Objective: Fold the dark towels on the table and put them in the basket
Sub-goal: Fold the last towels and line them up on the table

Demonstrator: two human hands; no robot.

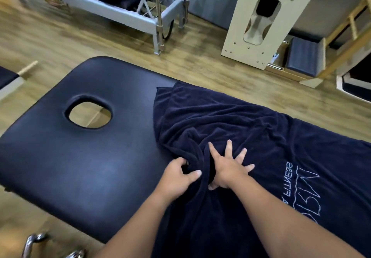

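A large navy towel with pale stitched lettering lies spread and wrinkled over the right half of a dark padded table. My left hand pinches a bunched fold of the towel near its left edge, thumb and fingers curled into the cloth. Just to its right, my right hand lies flat on the towel with its fingers spread wide. No basket is in view.
The table has an oval face hole on its left half. Beyond it on the wooden floor stand a grey metal frame, a pale wooden board with a cut-out and a dark padded box. A chrome tube is at bottom left.
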